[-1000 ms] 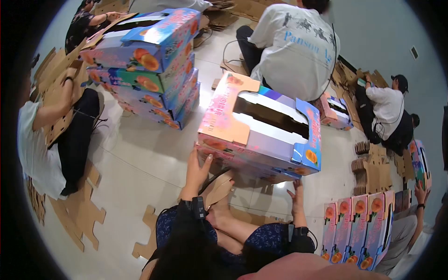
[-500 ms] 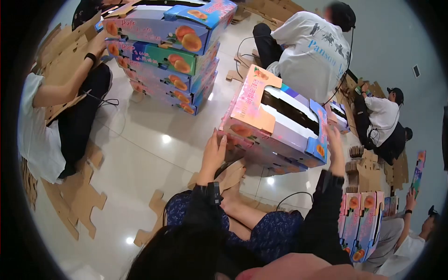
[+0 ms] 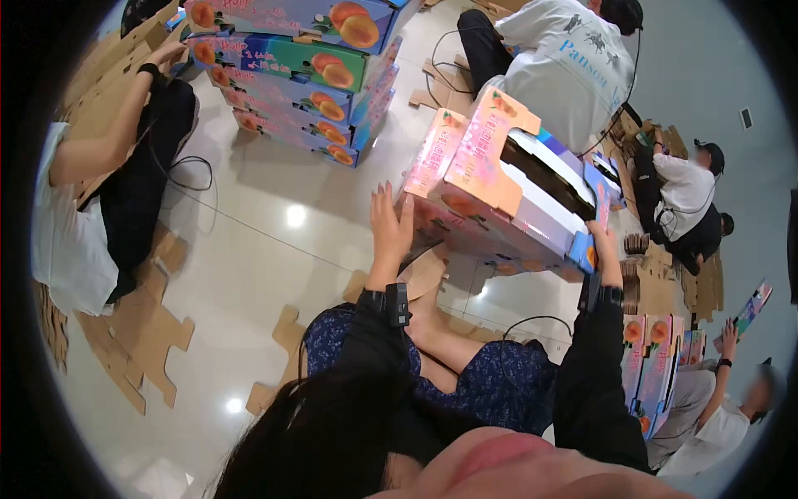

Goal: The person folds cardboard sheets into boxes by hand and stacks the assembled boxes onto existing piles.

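Observation:
A pink and blue fruit box [image 3: 499, 200] with a long slot in its top lies in front of me, with another pink box [image 3: 434, 158] showing behind its left side. My left hand [image 3: 391, 229] rests at the boxes' near left corner, its fingers stretched and pointing up. At the right end, my right hand [image 3: 604, 249] has its fingers bent against the blue flap [image 3: 584, 252]. What the fingertips there press on is partly hidden.
A tall stack of fruit boxes [image 3: 332, 104] stands at the upper left. Flat cardboard pieces [image 3: 141, 333] lie at the left. People sit at left, top and right. Upright pink boxes [image 3: 652, 366] stand at lower right, and a cable [image 3: 532, 320] loops near my knee.
The slotted box has shifted up and right relative to the box behind it, whose left side now shows. My left hand has risen, and my right hand has moved down slightly.

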Tool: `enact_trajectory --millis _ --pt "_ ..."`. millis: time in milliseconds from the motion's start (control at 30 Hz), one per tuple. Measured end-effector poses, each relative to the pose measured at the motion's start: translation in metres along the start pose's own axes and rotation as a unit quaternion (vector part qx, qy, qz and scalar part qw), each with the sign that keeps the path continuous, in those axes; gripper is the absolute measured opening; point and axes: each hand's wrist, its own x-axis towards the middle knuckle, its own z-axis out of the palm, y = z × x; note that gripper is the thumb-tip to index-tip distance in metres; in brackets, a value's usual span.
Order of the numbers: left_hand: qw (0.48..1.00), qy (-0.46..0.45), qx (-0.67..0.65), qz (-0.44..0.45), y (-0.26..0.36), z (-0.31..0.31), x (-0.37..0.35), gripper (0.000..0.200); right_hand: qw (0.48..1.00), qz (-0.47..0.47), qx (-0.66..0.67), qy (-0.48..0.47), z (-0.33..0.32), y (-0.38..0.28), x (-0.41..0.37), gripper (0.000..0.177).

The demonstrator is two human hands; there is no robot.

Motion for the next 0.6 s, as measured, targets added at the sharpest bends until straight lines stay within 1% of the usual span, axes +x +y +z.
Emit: enact_trajectory --millis 33,100,133,167,200,233,267,300,333,367,400,433,500,533,600 --pt "0.998 0.042 -0.035 0.032 0.010 -0.001 0.005 0.061 1.000 -0.023 0.002 0.018 -0.010 0.006 -0.015 0.052" --pt "0.994 -0.005 -0.090 0.065 0.034 -0.023 0.009 0.056 0.994 -0.069 -0.032 0.072 -0.030 0.036 -0.045 0.058" --pt "0.989 -0.030 -0.116 0.083 0.047 -0.034 0.010 0.054 0.994 -0.070 -0.029 0.079 -0.032 0.037 -0.075 0.061" --pt "0.985 -0.074 -0.145 0.056 0.064 -0.041 0.008 0.052 0.994 -0.069 -0.025 0.086 -0.033 0.037 -0.108 0.064" --pt "0.977 -0.120 -0.174 0.031 0.081 -0.046 0.005 0.049 0.995 -0.023 -0.025 0.090 -0.042 0.074 -0.114 0.060" --pt "0.965 -0.168 -0.202 0.004 0.091 -0.046 0.000 0.047 0.997 0.018 0.013 0.079 -0.046 0.093 -0.128 0.057" --pt "0.969 -0.159 -0.188 0.026 0.091 -0.039 -0.004 0.047 0.994 0.061 0.049 0.071 -0.051 0.112 -0.142 0.053" --pt "0.971 -0.151 -0.176 0.050 0.088 -0.029 -0.008 0.046 0.987 0.093 0.125 0.049 -0.044 0.113 -0.166 0.049" --pt "0.973 -0.144 -0.165 0.074 0.086 -0.018 -0.014 0.046 0.965 0.128 0.230 0.013 -0.036 0.118 -0.181 0.043" --pt "0.967 -0.148 -0.196 0.066 0.084 -0.013 -0.017 0.045 0.929 0.157 0.334 -0.023 -0.031 0.127 -0.191 0.038" --pt "0.961 -0.151 -0.226 0.058 0.079 -0.013 -0.017 0.044 0.886 0.142 0.432 -0.090 -0.024 0.159 -0.188 0.037" --pt "0.953 -0.156 -0.255 0.052 0.075 -0.010 -0.015 0.043 0.829 0.118 0.524 -0.156 -0.017 0.188 -0.187 0.040" --pt "0.953 -0.149 -0.253 0.069 0.064 -0.004 -0.016 0.041 0.819 0.145 0.539 -0.131 0.014 0.179 -0.209 0.041" --pt "0.954 -0.141 -0.251 0.080 0.058 -0.001 -0.015 0.041 0.830 0.133 0.523 -0.140 0.009 0.186 -0.209 0.042" --pt "0.952 -0.151 -0.264 0.040 0.037 0.000 -0.019 0.040 0.849 0.113 0.491 -0.160 0.007 0.203 -0.212 0.045"
